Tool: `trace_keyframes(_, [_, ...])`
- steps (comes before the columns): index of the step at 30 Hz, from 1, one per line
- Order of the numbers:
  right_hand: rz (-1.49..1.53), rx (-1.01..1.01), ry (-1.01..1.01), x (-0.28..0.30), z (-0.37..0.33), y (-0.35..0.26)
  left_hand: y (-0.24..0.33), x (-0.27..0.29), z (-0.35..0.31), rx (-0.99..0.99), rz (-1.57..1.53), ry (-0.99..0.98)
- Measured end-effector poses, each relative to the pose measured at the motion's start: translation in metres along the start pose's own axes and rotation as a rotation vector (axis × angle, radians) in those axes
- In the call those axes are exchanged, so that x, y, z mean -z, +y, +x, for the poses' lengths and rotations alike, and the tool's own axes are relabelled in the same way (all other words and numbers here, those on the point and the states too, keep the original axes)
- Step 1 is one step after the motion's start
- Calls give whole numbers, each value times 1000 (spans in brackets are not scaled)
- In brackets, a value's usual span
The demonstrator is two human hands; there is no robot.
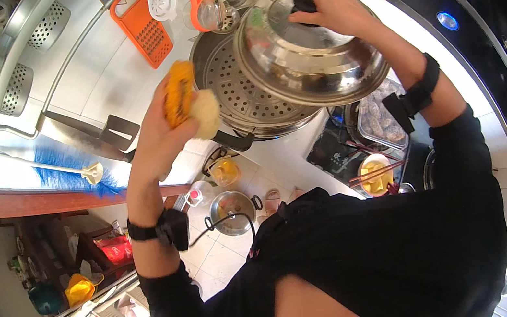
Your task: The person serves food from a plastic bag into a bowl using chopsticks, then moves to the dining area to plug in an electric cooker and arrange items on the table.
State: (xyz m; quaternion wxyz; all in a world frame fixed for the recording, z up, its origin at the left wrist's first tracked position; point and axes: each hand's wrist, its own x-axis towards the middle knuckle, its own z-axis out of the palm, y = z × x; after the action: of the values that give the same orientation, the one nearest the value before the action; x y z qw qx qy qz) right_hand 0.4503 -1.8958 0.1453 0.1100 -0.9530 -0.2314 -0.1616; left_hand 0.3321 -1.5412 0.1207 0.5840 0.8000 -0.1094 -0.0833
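Observation:
My right hand [331,10] grips the black knob [304,8] of a domed steel lid [311,61]. The lid is tilted and raised over the right part of a steel steamer pot [285,126]. Under it, the perforated steamer tray [233,86] shows on the left with nothing lying on the visible part. Beside the pot's left rim, my left hand [164,129] is closed around an orange-yellow food piece with dark marks [180,91], perhaps pumpkin. A pale, round, bun-like piece [205,114] is held against it, slightly blurred.
An orange grater [143,31] and other utensils hang on the tiled wall. Right of the pot are a glass-topped stove [337,146], a tray of wrapped food [381,116] and a bowl with yellow pieces [376,174] under chopsticks. A steel pot [233,212] stands on the floor below.

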Motion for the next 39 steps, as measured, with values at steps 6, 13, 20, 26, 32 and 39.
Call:
trace_keyframes(6, [13,-131,13,17,-27,29,-6,-36,91,-202,622,-246])
trace_keyframes(13, [17,-231,56,4,-43,35,-33,-64,137,-121,1048,-366])
trace_keyframes(20, [59,-160,16,-21,-27,-1,-5,-32,74,-333,957,-95])
trace_keyframes(26, [113,-78,-59,-39,0,-39,-11,-17,-23,-118,614,-2])
trace_keyframes(32, [132,-60,-4,-52,20,-56,-45,-10,-87,-2,400,50])
trace_keyframes(39, [57,-267,96,-62,24,-56,-69,-12,-115,-1,270,85])
